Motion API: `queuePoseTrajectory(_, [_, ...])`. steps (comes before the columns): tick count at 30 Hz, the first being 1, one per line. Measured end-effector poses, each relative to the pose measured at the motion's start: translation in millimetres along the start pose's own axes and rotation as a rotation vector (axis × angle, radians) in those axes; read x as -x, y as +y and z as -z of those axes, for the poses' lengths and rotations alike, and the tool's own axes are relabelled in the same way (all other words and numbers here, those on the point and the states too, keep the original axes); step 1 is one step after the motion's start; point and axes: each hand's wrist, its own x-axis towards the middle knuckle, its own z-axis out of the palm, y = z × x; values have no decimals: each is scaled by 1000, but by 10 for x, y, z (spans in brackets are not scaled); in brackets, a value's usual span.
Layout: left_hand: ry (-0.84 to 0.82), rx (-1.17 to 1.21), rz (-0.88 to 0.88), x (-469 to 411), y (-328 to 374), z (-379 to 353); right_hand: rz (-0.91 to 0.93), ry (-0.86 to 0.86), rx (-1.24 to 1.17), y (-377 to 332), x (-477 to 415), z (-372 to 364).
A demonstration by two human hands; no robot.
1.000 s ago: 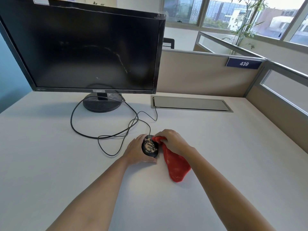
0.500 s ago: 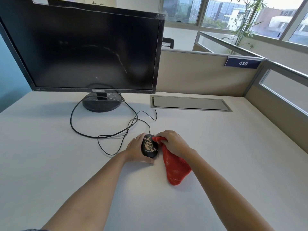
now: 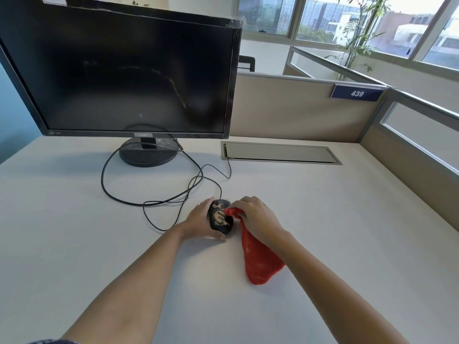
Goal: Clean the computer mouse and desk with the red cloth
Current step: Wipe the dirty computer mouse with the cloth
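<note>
Desk (image 3: 347, 232), cable (image 3: 101, 178) left of mouse (image 3: 219, 217), cloth (image 3: 258, 264) right.

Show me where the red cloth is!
In the head view, the red cloth lies on the desk, right of the mouse, its top bunched in the right hand.

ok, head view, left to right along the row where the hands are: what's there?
Mouse cable loop → left hand → computer mouse, gripped by that hand → right hand. The red cloth it holds overlaps that hand, so it gets no slot.
</note>
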Motion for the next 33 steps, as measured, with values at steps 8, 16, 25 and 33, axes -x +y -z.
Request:
queuePoseTrajectory(8, [3,43,-7,-18,-57,-9,-41,-54,8,-73,168,-59])
queuePoseTrajectory(16, [45,23,-35,24,25,-27,167,83,397,-517,204,-173])
queuePoseTrajectory(25, [37,12,-13,12,6,-24,38,-26,618,-540,337,-249])
queuePoseTrajectory(33, [44,51,-9,10,1,-37,60,-56,345,-389,282,-234])
